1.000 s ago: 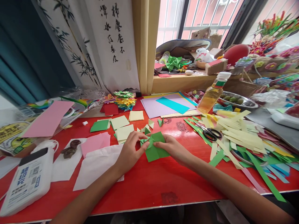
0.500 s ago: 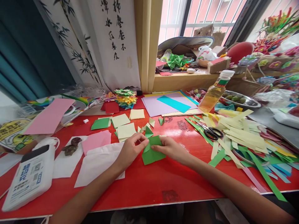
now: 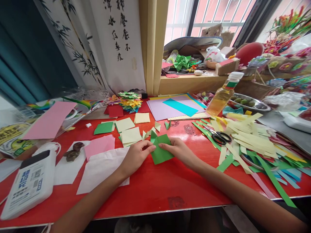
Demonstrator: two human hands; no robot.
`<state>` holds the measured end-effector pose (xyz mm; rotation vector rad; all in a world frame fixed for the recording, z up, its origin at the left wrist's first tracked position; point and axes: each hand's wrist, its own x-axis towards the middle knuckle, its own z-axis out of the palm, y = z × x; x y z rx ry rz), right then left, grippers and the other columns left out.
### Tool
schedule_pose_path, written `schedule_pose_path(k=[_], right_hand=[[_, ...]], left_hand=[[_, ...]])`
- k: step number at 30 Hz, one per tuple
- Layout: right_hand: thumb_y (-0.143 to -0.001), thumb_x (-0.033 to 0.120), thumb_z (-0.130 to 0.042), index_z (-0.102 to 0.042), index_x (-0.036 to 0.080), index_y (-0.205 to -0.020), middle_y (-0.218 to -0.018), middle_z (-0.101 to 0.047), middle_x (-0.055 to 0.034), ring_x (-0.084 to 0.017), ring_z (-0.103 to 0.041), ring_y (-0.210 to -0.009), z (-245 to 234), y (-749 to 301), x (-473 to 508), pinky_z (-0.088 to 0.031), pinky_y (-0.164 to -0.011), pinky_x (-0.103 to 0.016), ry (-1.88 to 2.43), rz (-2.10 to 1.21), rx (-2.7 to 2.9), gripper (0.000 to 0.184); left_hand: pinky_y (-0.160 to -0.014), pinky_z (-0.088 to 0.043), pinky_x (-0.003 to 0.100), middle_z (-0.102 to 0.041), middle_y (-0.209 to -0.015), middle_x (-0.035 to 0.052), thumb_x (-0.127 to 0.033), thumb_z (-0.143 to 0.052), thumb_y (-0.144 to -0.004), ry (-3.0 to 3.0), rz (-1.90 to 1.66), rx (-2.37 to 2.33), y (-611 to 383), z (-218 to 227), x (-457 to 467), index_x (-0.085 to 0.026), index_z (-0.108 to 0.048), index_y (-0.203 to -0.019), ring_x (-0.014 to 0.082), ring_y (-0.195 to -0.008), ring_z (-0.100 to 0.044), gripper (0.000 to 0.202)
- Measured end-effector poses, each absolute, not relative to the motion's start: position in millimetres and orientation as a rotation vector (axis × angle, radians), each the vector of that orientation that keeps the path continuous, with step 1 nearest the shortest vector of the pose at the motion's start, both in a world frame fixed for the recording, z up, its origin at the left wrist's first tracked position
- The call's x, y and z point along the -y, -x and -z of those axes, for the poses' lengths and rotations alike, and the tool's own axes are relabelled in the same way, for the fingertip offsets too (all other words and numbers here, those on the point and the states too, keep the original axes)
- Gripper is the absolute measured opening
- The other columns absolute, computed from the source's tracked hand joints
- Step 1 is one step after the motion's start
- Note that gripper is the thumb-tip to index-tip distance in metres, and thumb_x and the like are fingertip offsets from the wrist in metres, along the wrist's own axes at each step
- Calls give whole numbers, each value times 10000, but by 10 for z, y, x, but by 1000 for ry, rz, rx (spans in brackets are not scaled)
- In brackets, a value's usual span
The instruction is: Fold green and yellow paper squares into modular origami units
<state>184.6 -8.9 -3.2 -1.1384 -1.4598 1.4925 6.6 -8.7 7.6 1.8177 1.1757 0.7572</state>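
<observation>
A green square of paper (image 3: 162,155) is held up over the red table, with a crease visible near its middle. My right hand (image 3: 182,152) grips its right side, thumb on top and fingers behind. At the left edge of the sheet, my left hand (image 3: 139,156) pinches with thumb and forefinger; its other fingers are curled and partly hidden. Just behind the sheet lie small folded cream pieces (image 3: 146,134) and a folded green piece (image 3: 167,125). Stacked cream paper squares (image 3: 131,137) and a green paper square (image 3: 103,128) lie beyond my left hand.
Scissors (image 3: 220,137) rest beside a heap of paper strips (image 3: 257,139) on the right. A bottle (image 3: 222,97) stands tilted in view behind them. Pink paper (image 3: 100,145), a white tissue (image 3: 103,168) and a white pack (image 3: 30,184) lie left. Larger lilac sheets (image 3: 157,110) lie at the back.
The green paper has risen slightly and turned in my hands, its creased surface now lying flatter. Both hands have shifted a little with it, and the view has moved slightly.
</observation>
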Motion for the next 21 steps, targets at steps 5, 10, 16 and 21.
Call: schedule_pose_path(k=[5, 10, 16, 21], right_hand=[[-738, 418, -574, -620, 142, -795, -745, -633, -33, -134, -572, -636, 5, -1854, 82, -424, -570, -240, 1146, -1533, 1469, 285], [-728, 418, -586, -615, 139, -793, -750, -634, -39, -139, -575, -643, 13, -1850, 93, -422, -562, -237, 1185, -1513, 1480, 287], [-725, 387, -596, -611, 153, -845, -789, -630, -36, -173, -593, -728, 16, -1846, 120, -443, -615, -262, 1158, -1548, 1543, 263], [-721, 370, -601, -601, 151, -808, -762, -617, -25, -164, -586, -717, 11, -1837, 116, -438, -609, -254, 1137, -1556, 1545, 236]], left_hand=[[-615, -323, 219, -478, -662, -29, -415, -466, -797, -1768, -755, -1171, -55, -38, 57, -175, -526, -718, 109, -649, -415, 260], [-635, -340, 214, -510, -703, -22, -397, -489, -785, -1728, -786, -1158, -62, -52, 72, -176, -543, -758, 113, -677, -447, 229], [-643, -352, 210, -520, -709, -16, -383, -460, -802, -1741, -879, -1162, -73, -79, 84, -175, -552, -749, 114, -679, -451, 234], [-662, -356, 208, -522, -736, -14, -389, -444, -809, -1734, -879, -1170, -86, -87, 100, -177, -547, -763, 116, -707, -454, 241]])
